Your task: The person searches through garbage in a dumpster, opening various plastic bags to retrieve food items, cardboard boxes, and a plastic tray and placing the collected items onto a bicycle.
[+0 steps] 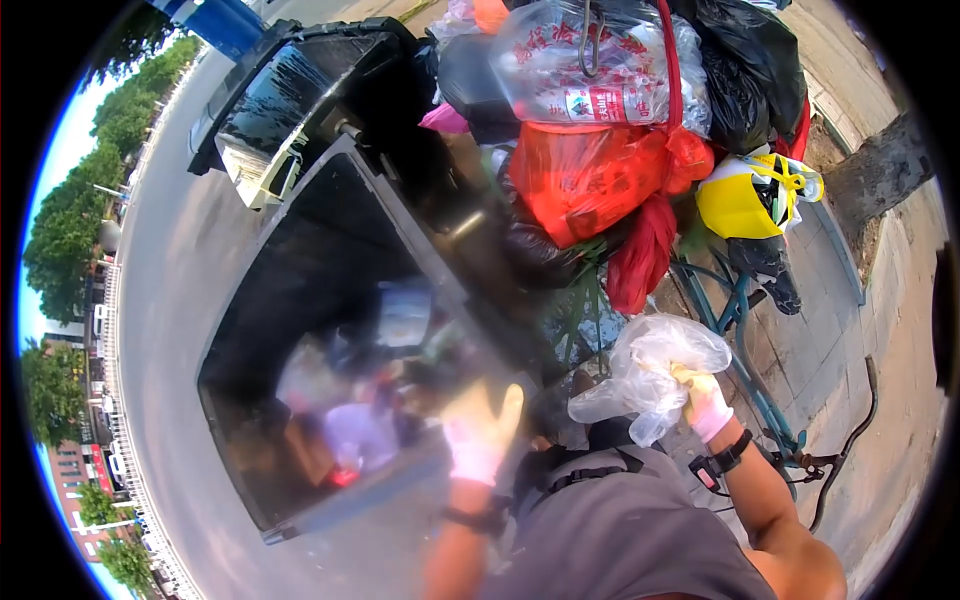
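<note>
My right hand [703, 402], in a pale glove with a pink cuff, is closed on a crumpled clear plastic bag [660, 365], held in front of my body. My left hand [480, 432], gloved the same way, is at the near rim of an open black trash bin [400, 225]. Its thumb stands apart from the fingers and I see nothing in it; a haze blurs this area, and whether it touches the rim I cannot tell. Inside the bin lies mixed trash, with a light purple bag [362, 437] and a pale blue piece [404, 314].
A second black bin [290, 85] stands behind. Full bags, among them a red bag [590, 180] and a large clear bag of bottles [600, 60], are piled beside a teal bicycle frame [740, 330]. A tree trunk [890, 170] rises at right; the road [165, 330] runs at left.
</note>
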The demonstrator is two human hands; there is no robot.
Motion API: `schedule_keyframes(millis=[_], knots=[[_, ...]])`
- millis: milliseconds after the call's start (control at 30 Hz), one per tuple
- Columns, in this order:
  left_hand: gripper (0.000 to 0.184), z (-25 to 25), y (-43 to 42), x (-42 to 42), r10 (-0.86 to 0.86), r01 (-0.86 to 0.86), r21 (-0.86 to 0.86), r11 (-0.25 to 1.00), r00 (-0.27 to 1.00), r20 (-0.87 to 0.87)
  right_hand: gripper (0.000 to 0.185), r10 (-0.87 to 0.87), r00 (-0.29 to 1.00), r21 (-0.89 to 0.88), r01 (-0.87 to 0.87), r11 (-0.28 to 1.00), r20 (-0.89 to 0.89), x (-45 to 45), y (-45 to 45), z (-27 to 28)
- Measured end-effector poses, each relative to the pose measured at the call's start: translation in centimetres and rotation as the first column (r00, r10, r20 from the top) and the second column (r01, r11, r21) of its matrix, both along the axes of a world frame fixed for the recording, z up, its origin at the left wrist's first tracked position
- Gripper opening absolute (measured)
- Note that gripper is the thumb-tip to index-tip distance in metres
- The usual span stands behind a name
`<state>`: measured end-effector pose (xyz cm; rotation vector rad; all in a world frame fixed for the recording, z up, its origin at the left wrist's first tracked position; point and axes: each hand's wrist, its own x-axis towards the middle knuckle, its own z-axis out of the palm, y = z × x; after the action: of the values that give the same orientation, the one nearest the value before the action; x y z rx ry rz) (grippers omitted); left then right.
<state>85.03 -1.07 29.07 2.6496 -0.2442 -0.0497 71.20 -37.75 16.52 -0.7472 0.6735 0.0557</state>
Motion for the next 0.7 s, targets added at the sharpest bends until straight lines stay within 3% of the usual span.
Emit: schedule_keyframes(millis=[333, 633, 700], knots=[[0.056, 0.7, -0.3, -1.1, 0.085, -0.085, 0.027, 0.996, 0.996, -0.010, 0.034, 0.002, 1.000, 0.010, -0.002, 1.000, 0.007, -1.6, 0.9, 2.6], [0.054, 0.5, 1.9, -6.9, 0.025, -0.023, 0.051, 0.998, 0.999, -0.030, 0.028, -0.022, 0.996, -0.130, 0.033, 0.991, 0.082, -2.5, 0.1, 5.4], [0.051, 0.0, 2.0, -8.5, -0.020, 0.018, 0.034, 0.999, 0.999, 0.043, 0.023, -0.087, 0.994, -0.219, 0.099, 0.971, 0.061, -3.0, 0.0, 5.6]])
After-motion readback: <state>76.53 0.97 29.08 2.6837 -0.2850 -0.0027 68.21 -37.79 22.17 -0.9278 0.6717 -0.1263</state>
